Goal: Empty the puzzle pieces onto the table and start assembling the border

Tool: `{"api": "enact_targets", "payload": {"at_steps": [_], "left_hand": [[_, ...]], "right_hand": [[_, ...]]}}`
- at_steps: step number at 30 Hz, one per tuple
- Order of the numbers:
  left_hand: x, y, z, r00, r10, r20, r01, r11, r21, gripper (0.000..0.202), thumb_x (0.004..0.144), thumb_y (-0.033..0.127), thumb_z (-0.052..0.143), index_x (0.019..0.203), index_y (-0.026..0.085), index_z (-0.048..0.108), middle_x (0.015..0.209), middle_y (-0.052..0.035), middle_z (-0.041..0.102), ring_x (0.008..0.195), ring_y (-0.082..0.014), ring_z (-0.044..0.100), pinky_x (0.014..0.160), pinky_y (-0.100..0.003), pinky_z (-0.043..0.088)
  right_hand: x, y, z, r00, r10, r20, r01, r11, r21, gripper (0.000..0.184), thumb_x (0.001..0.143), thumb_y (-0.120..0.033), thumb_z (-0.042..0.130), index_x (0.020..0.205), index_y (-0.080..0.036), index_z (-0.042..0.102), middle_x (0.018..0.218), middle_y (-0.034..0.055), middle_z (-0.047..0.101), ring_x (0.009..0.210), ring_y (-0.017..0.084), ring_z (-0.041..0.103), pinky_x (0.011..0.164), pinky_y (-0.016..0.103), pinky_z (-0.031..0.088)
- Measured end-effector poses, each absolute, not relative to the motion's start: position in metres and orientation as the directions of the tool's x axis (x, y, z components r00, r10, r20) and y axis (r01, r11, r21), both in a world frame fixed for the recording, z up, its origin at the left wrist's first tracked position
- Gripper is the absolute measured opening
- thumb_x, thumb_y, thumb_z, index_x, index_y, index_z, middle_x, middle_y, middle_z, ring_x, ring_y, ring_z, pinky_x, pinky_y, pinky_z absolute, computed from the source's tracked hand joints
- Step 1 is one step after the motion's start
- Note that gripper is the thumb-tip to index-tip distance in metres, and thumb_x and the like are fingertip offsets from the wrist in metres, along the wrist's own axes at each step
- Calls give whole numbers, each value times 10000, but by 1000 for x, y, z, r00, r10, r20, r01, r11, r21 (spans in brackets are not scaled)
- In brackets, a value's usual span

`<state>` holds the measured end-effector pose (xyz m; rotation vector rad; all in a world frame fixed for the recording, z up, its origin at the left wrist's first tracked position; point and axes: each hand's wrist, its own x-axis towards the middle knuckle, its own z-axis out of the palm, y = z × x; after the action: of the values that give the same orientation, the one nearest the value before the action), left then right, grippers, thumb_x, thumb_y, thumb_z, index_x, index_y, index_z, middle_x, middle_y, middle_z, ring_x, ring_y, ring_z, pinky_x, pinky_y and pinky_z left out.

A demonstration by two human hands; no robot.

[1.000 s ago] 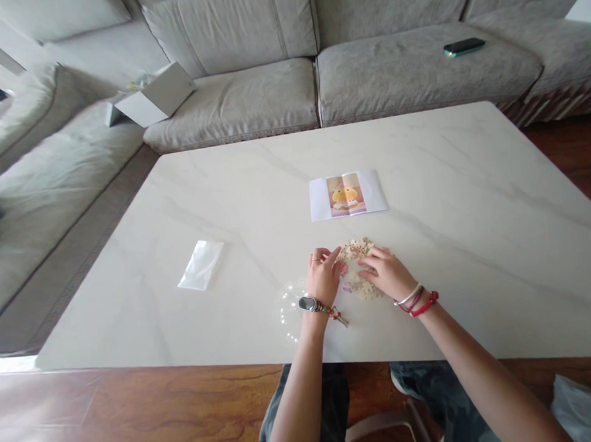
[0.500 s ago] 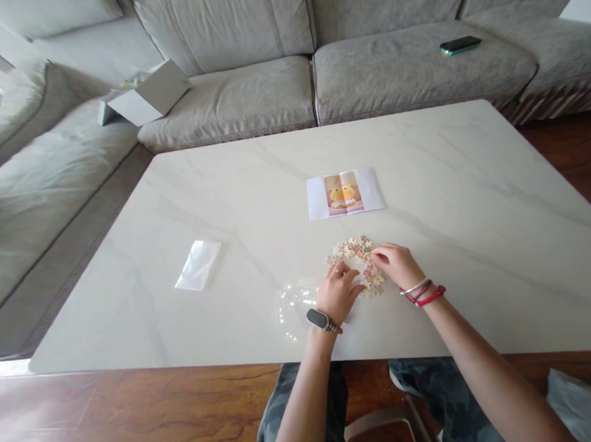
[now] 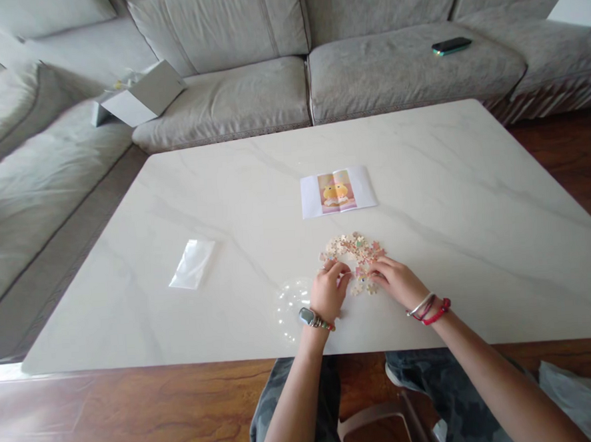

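Left hand (image 3: 328, 291) had narrowed; right hand (image 3: 398, 283), fingers bunched, had moved nearer it, bringing both to pieces (image 3: 360, 271) between them; holds unclear.

Some puzzle pieces (image 3: 347, 244) are covered by left hand (image 3: 328, 291) and right hand (image 3: 398, 283); anything pinched is too small to be made out. Chair frame (image 3: 375, 413) is cut off by bottom edge, sofa (image 3: 228, 25) by top.

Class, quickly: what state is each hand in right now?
Left hand: fingers curled beside the jigsaw pieces; any grip cannot be told.
Right hand: fingertips at the jigsaw pieces; whether it holds one cannot be told.
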<state>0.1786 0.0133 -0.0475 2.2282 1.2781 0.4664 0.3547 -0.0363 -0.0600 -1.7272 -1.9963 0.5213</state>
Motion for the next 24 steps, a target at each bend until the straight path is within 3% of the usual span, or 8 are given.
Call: {"api": "enact_targets", "payload": {"at_steps": [3,6,10,12,15,17,21,24], "left_hand": [[176,13,-47,426,904,44,769,-387,509,170,810,181,401,836,213,566,878,-27,554,814,-124,515,712,-245,432],[174,8,-47,522,853,-15,774,-466,428,214,782,126,419,878,232,578,914,-28,558,877,-151,499,746,-271,431],[168,-3,-41,571,821,-10,741,-510,437,294,783,104,400,1004,241,537,946,-33,546,887,-149,488,752,-266,435],[168,-9,-39,559,829,-14,747,-496,443,234,804,179,411,990,240,538,927,-38,536,858,-145,491,722,-258,443],[175,-20,-44,535,844,-44,781,-474,407,165,775,272,492,922,223,547,906,-40,517,852,-158,488,699,-267,450],[182,-26,-50,504,861,-65,819,-453,351,136,757,251,519,882,203,545,915,-50,511,862,-174,484,700,-286,451],[191,-35,-57,514,857,-38,833,-487,263,120,800,179,427,826,188,543,902,-75,525,856,-195,486,699,-317,439],[188,-34,-55,546,837,-23,802,-514,304,177,818,165,378,806,202,551,870,-70,541,829,-180,503,692,-300,427]], "right_hand": [[357,-37,-60,-96,983,156,792,171,-586,102,753,-164,501,756,-186,600,755,28,578,678,121,546,656,239,437],[362,-39,-57,-69,976,208,829,172,-533,179,791,-184,449,829,-201,624,787,39,586,689,120,549,654,236,432],[368,-47,-52,-216,964,158,850,265,-455,240,821,-203,402,916,-229,621,816,32,586,685,110,549,645,225,426],[369,-50,-50,-255,954,160,843,300,-447,247,822,-201,401,937,-246,615,848,27,590,708,109,551,660,221,426],[368,-51,-52,-116,960,255,893,214,-397,290,827,-164,376,1011,-245,585,910,48,590,788,133,544,720,248,419],[366,-49,-57,-71,957,280,923,170,-345,306,824,-142,370,1035,-236,570,955,64,583,845,159,530,757,275,411],[363,-46,-63,-175,963,207,937,227,-266,283,812,-168,407,1050,-220,551,1009,79,564,886,195,512,765,309,415],[364,-49,-61,-158,959,235,929,225,-294,292,818,-174,394,1066,-228,539,1008,74,556,890,187,509,766,301,417]]}}
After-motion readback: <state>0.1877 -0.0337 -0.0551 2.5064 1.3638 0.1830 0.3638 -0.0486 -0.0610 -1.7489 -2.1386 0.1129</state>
